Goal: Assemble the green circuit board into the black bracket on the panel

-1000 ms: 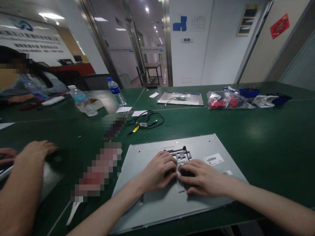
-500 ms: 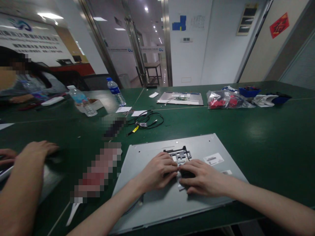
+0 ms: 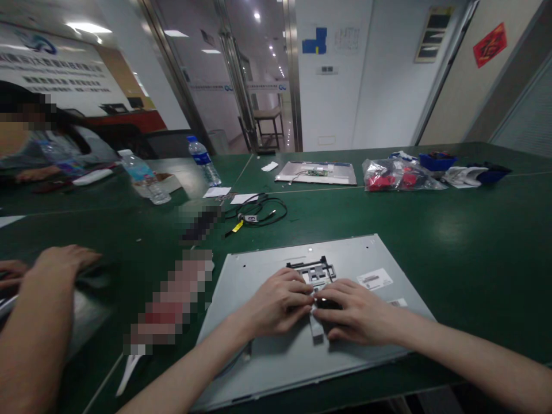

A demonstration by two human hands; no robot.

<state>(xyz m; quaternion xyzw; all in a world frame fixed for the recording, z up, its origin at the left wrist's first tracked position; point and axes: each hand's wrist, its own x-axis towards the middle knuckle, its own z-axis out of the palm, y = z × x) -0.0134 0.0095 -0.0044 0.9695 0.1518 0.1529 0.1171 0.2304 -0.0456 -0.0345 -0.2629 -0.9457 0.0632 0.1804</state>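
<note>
A large pale grey metal panel (image 3: 276, 362), like the back of a display, lies flat before me. Near its middle is a black-and-grey bracket-like part (image 3: 317, 269) with slots. A narrow whitish strip (image 3: 316, 331) runs from there toward me, its lower end darker. My left hand (image 3: 282, 302) grips the strip from the left with fingers bent together. From the right, my right hand (image 3: 353, 313) pinches it too, fingertips meeting those of the left. The exact grip points are partly hidden. A white label (image 3: 374, 279) sits on the panel's right side.
Left of the panel lies a pixelated reddish item (image 3: 172, 299). Beyond are a black cable coil (image 3: 263, 213), water bottles (image 3: 202, 161), another panel with a green circuit board (image 3: 317, 172), and a bag of red things (image 3: 399, 177). A co-worker's arm (image 3: 47, 310) rests at left.
The strip's lower end now reaches slightly nearer to me and looks straighter, with a darker tip. My hands have barely shifted.
</note>
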